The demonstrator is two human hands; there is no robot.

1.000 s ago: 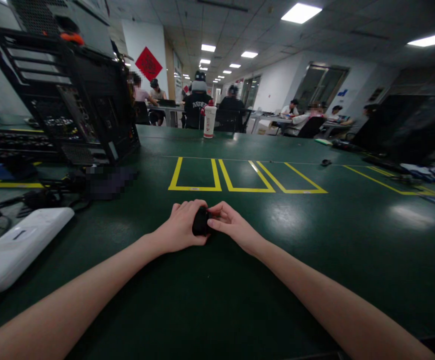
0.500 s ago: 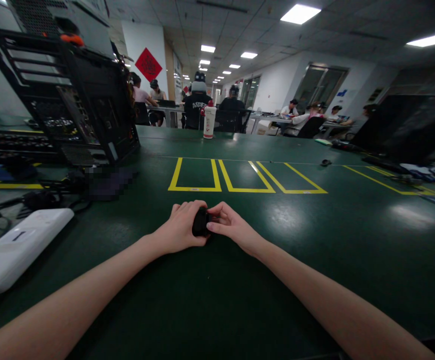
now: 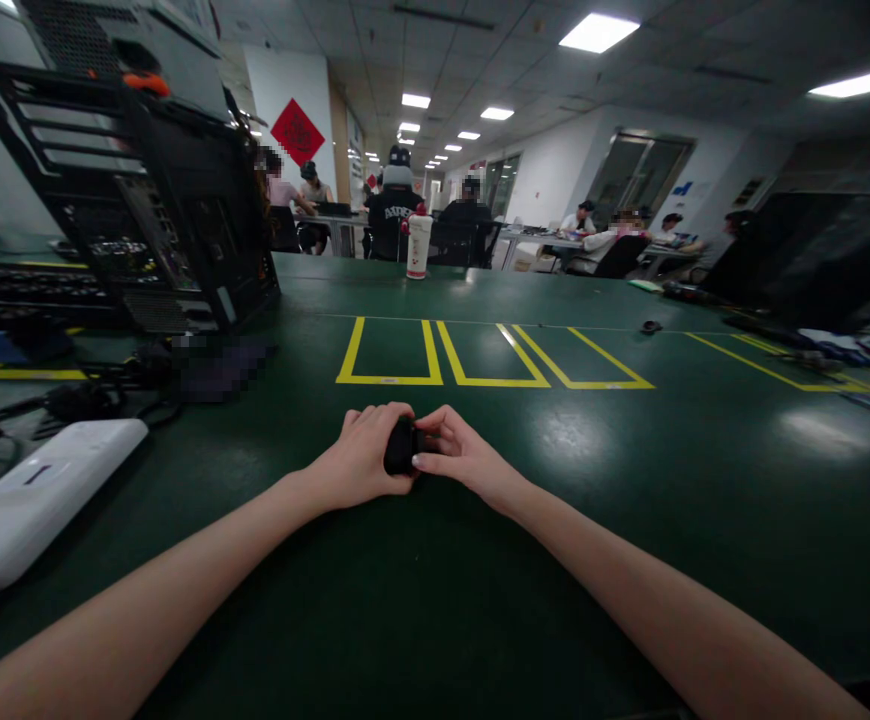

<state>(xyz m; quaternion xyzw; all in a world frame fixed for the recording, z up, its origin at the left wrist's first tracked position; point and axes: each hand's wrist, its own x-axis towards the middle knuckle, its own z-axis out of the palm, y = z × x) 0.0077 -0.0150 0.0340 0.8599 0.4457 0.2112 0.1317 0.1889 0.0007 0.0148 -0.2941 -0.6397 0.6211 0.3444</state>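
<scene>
A small black object [image 3: 400, 447] is held between my two hands, low over the green table [image 3: 420, 600]. My left hand [image 3: 364, 455] wraps round its left side, with the fingers over the top and the thumb below. From the right, my right hand [image 3: 461, 450] pinches the object's right edge with thumb and fingertips. The fingers partly cover the object, and its details are too dark to make out. Beyond the hands, yellow tape outlines [image 3: 390, 380] mark the table.
On the left stand a black computer case [image 3: 210, 220], dark cables and a white device [image 3: 52, 490]. A white cup [image 3: 418, 247] is at the far edge. A small dark ring [image 3: 651, 327] and a dark screen [image 3: 817, 260] are at right. Several people sit beyond.
</scene>
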